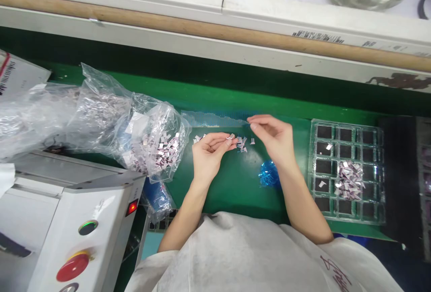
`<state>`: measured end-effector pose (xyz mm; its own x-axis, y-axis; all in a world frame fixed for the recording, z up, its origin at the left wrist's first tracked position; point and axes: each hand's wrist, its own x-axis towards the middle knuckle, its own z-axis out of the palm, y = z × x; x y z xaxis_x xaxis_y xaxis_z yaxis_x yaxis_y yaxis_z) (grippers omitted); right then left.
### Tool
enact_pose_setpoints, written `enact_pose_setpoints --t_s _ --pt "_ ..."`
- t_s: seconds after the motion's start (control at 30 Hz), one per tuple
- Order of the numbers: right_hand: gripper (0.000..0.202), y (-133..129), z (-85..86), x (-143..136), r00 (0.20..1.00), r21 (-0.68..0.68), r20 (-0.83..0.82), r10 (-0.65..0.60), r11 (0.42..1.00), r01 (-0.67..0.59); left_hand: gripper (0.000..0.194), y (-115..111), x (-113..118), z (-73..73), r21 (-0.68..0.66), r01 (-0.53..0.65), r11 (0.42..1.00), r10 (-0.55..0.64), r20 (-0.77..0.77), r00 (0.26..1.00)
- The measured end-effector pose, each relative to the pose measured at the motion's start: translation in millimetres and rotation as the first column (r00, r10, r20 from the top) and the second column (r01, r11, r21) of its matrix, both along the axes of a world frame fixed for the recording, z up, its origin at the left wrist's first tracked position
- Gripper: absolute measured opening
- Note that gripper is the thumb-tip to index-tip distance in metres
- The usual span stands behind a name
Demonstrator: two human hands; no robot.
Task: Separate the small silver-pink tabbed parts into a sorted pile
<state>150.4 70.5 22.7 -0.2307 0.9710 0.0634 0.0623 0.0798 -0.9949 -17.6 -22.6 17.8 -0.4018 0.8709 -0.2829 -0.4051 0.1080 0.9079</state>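
My left hand (210,150) is closed in a pinch on a small flat silvery part (230,137), held between thumb and fingertips. My right hand (274,137) is up and to the right, thumb and forefinger pressed together at the end of a clear bluish strip (215,119) lying on the green mat (235,184); what sits in that pinch is too small to make out. Several similar loose parts (242,143) lie between the hands, and a few more show behind my left fingers. Below my right hand rests a heap of shiny blue film scraps (268,174), partly hidden by the wrist.
Clear plastic bags (155,143) filled with small parts crowd the left. A divided clear tray (346,214) on the right holds a pile of parts (350,179). At lower left stands a machine with a red button (72,267). A white ledge (188,36) crosses the back.
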Motion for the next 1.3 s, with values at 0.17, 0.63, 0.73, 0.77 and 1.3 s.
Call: enact_pose_setpoints --t_s 0.17,0.63,0.73,0.77,1.3 --pt "0.012 -29 -2.0 -17 0.988 -0.13 -0.107 0.109 0.984 -0.122 0.027 -1 4 -3.5 0.02 -0.02 1.0 0.02 -0.005 1.0" --pt "0.01 -32 -5.4 -21 0.993 -0.043 0.008 0.12 0.992 -0.12 0.028 -2 6 -4.4 0.026 -0.031 0.999 0.032 -0.006 0.999" --pt "0.011 -30 -6.9 -21 0.993 -0.041 0.022 0.12 0.992 -0.119 0.027 -2 6 -4.9 0.031 -0.017 0.999 0.017 -0.01 1.0" --pt "0.012 -29 -6.9 -20 0.991 -0.049 0.013 0.136 0.99 -0.135 0.027 -2 6 -5.2 0.03 -0.012 0.999 0.012 -0.014 1.0" --pt "0.027 -16 -13.0 -12 0.818 0.09 0.516 0.253 0.934 -0.346 0.025 -25 -75 -12.5 -0.202 -0.069 0.977 -0.164 -0.918 0.36"
